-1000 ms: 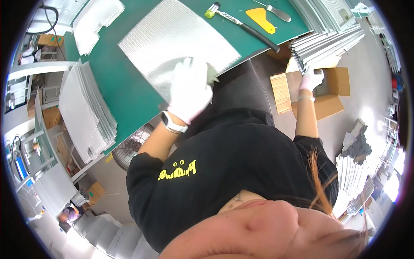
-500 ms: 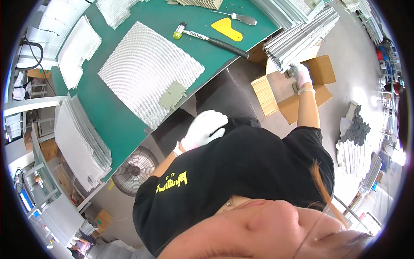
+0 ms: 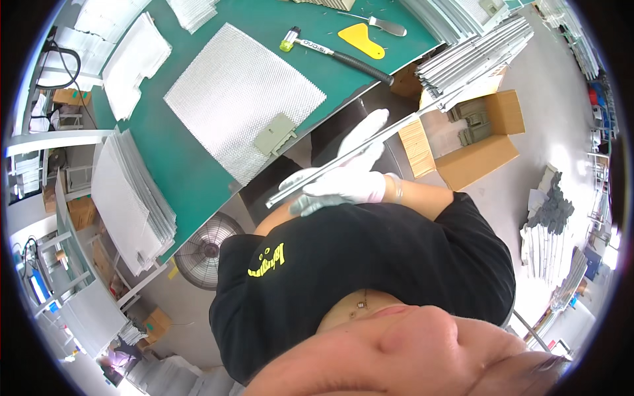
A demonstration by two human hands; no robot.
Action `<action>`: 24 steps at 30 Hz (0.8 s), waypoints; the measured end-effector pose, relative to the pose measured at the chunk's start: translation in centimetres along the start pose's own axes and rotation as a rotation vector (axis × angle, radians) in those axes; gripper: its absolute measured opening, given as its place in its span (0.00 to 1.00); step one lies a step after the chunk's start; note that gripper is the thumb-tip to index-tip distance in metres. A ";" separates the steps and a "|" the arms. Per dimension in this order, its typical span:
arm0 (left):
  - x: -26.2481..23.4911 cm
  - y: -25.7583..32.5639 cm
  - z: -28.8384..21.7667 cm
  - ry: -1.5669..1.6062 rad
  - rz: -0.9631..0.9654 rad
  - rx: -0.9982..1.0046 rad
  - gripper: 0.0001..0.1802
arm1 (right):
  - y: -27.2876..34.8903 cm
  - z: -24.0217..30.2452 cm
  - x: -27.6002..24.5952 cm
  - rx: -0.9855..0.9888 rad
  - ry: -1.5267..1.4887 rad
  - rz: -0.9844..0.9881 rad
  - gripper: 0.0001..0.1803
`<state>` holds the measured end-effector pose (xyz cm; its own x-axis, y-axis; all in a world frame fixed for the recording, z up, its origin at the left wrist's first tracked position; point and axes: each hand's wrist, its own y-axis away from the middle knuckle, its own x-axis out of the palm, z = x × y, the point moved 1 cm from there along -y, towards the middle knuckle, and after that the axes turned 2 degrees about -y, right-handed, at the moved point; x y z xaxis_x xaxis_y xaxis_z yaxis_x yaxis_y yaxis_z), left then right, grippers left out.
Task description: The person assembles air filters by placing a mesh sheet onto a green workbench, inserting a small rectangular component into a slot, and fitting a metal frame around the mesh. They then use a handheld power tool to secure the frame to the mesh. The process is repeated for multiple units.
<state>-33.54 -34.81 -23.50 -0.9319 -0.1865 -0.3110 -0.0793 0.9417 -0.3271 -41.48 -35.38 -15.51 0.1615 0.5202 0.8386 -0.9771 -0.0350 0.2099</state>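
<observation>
A long, thin silvery metal strip (image 3: 333, 163) slants across my front, its near end low on the left. My right hand (image 3: 353, 187), white-gloved, is closed around it near that end. My left hand (image 3: 363, 135), also gloved, has its fingers stretched out, with the strip crossing it; part of this hand is hidden by the strip and my right hand. On the bench beyond lies a silvery mesh panel (image 3: 238, 92) with a zigzag edge. A grey-green plastic piece (image 3: 274, 135) rests on its near corner.
The green bench (image 3: 198, 211) carries a hammer (image 3: 323, 49), a yellow scraper (image 3: 360, 41), a screwdriver (image 3: 386, 26) and white panel stacks (image 3: 132, 198). Metal strips (image 3: 472, 59) lie bundled at the right above an open cardboard box (image 3: 479, 162) holding grey-green pieces. A fan (image 3: 208, 251) stands below.
My right hand has come from the box area to my front, now with the metal strip. My left hand's fingers have straightened and point up along the strip. The view has shifted slightly.
</observation>
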 end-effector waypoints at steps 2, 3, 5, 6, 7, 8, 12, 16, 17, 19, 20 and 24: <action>-2.9 -0.8 -2.2 0.063 -0.091 -0.039 0.18 | 0.2 -0.5 -1.2 0.119 -0.083 0.204 0.30; -5.2 0.1 -2.6 0.178 -0.184 -0.111 0.18 | 1.0 1.2 -1.0 0.092 0.040 0.234 0.27; -10.7 4.0 -1.3 0.716 -0.417 -0.098 0.21 | 2.9 3.7 -4.6 -0.135 0.259 -0.009 0.19; -13.8 6.4 -0.4 1.025 -0.526 0.003 0.26 | 4.2 3.4 -9.6 -0.332 0.342 -0.285 0.15; -17.3 8.6 -2.8 0.907 -0.645 -0.038 0.30 | 5.3 4.5 -9.8 -0.451 -0.143 -0.506 0.12; -19.7 9.7 -4.9 0.655 -0.681 0.043 0.36 | 6.3 5.8 -10.1 -0.671 -0.581 -0.693 0.10; -26.0 16.2 -8.0 0.302 -0.559 -0.012 0.42 | 11.8 13.4 -9.3 -1.187 -0.158 -1.072 0.16; -21.1 15.6 -8.0 0.216 -0.383 -0.526 0.45 | 15.3 20.1 -11.9 -1.228 0.054 -0.365 0.14; -19.2 15.3 -7.0 0.246 -0.347 -0.560 0.44 | 12.7 21.1 -9.2 -1.208 0.096 -0.354 0.15; -15.8 14.4 -5.7 0.339 -0.325 -0.466 0.44 | 7.0 21.9 -6.0 -0.993 0.169 -0.130 0.18; -14.5 14.3 -5.4 0.357 -0.316 -0.422 0.42 | 4.0 21.7 -5.3 -0.909 0.161 -0.121 0.17; -12.1 15.6 -5.1 0.497 -0.434 -0.526 0.40 | -5.7 19.9 -6.6 -0.727 0.055 0.045 0.20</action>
<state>-25.28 -16.40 -20.32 -0.8186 -0.5325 0.2154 -0.5057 0.8459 0.1692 -34.22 -55.59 -12.28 0.1307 0.5746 0.8079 -0.8307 0.5082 -0.2271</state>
